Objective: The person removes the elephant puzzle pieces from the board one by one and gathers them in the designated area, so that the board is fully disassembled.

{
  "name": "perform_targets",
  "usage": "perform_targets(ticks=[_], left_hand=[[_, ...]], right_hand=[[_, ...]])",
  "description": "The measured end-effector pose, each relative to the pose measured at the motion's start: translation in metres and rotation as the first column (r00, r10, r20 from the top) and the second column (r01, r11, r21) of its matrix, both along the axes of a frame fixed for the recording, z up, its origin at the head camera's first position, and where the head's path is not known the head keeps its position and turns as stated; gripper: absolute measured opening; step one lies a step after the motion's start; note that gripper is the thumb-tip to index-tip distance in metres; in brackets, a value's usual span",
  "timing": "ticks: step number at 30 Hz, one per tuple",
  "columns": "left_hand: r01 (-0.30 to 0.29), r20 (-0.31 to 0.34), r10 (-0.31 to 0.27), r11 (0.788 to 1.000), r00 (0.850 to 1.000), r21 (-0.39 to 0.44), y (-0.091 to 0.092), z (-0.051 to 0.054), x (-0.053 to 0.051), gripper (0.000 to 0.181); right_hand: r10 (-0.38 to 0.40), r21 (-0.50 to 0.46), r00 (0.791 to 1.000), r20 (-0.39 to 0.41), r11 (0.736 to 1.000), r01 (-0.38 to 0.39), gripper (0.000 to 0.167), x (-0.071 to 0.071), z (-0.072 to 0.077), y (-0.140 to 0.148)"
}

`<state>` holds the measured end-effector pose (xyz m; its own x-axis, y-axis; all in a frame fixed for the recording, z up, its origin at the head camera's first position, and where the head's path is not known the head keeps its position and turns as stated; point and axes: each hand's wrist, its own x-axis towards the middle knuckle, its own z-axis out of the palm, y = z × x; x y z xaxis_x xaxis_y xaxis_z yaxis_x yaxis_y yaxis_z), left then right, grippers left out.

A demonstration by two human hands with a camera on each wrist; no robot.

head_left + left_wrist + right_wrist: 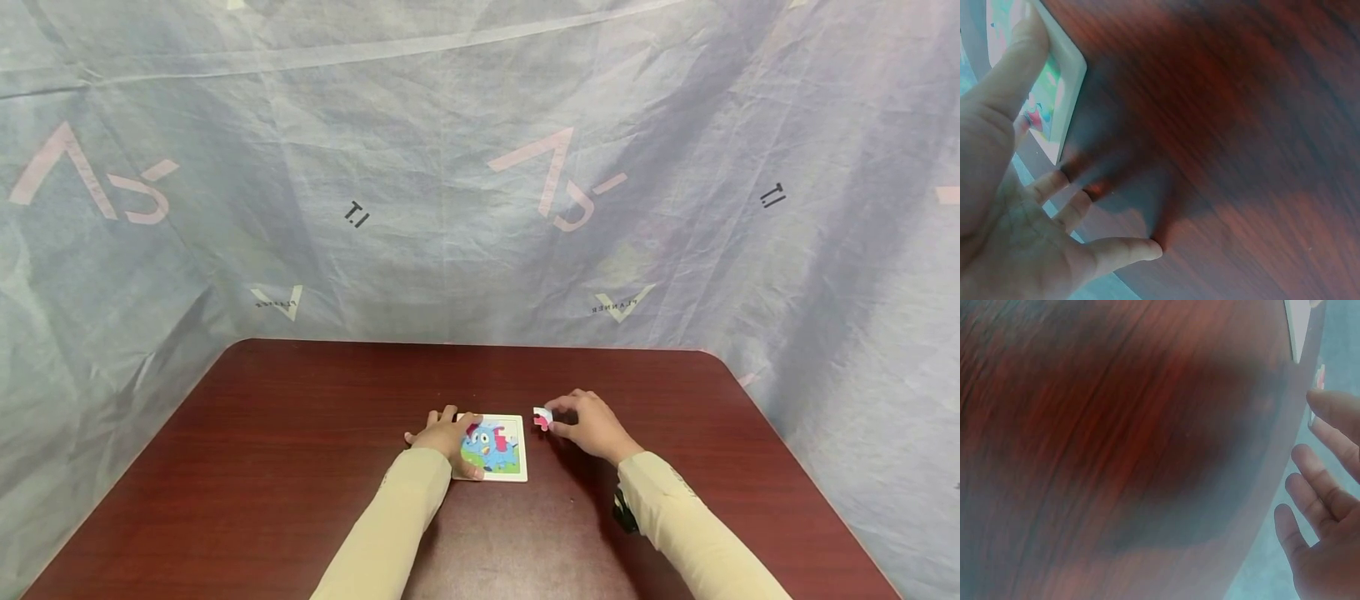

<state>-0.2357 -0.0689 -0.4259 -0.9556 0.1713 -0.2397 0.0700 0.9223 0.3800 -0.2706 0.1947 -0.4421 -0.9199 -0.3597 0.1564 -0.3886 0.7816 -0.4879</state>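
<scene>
A square puzzle board [523, 450] with a blue cartoon animal lies on the table, a pale gap showing at its upper right. My left hand [442, 437] rests on its left side, thumb and a finger on the board, the others spread on the table; the left wrist view shows the thumb over the board's edge [1072, 94]. Just right of the board, my right hand [592, 425] pinches a white, pink and blue puzzle piece [542, 418] between thumb and finger. In the right wrist view the piece [1319, 378] is seen nearly edge-on, above the other spread fingers.
The dark red wooden table [300, 417] extends around the board on all sides. Behind it and at both sides hangs a grey cloth [442, 250] with printed letters. A dark object [624, 512] shows at the right sleeve's cuff.
</scene>
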Motion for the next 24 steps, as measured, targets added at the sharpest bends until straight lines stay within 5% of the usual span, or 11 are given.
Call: perform_targets(ticks=[24], left_hand=[[-0.003, 0.014, 0.003, 1.0, 1.0, 0.003, -0.0002, 0.0028, 0.0007, 0.09]], right_hand=[[-0.007, 0.035, 1.0, -0.01, 0.999, 0.007, 0.026, 0.0011, -0.0049, 0.0096]])
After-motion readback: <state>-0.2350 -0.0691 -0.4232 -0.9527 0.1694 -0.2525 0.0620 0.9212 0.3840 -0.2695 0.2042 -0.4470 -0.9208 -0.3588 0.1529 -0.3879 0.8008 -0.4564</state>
